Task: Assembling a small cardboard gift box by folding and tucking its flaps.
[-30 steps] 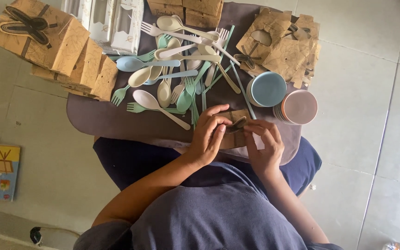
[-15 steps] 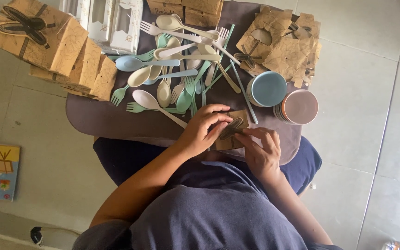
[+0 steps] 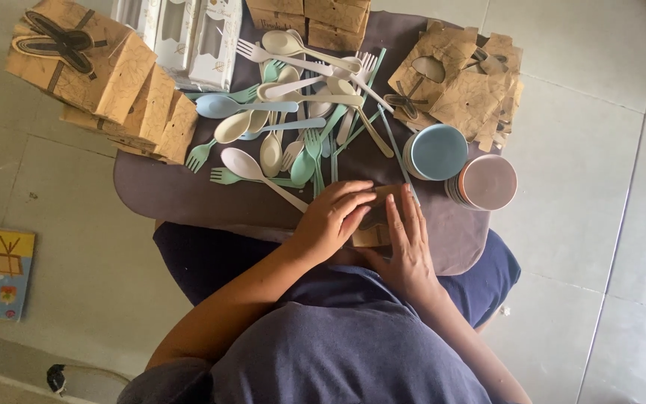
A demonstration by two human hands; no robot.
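A: What's on my feed, biggest first?

B: I see a dark round tray across the person's lap. I'll place everything against it. On its far left edge sits a stack of brown paper boxes with dark bows, and at its far right corner a heap of flat brown cut-outs. In its middle lies a pile of pastel spoons and forks. Right of that pile stand 2 stacks of small dishes, a blue stack and a pink stack.

A: And the hands?

B: Both are at the tray's near edge, on a small brown paper box. The left hand curls over it, fingers together and bent, pressing down on top. The right hand lies flat, fingers straight and close together, against its right side. Most of the box is hidden beneath them.

A: How would it handle?

B: I'd judge it light and thin-walled, easy to crease or dent. I'd hold it by the folded edges and corners, where the paper is stiffest, and press gently on the flat panels.
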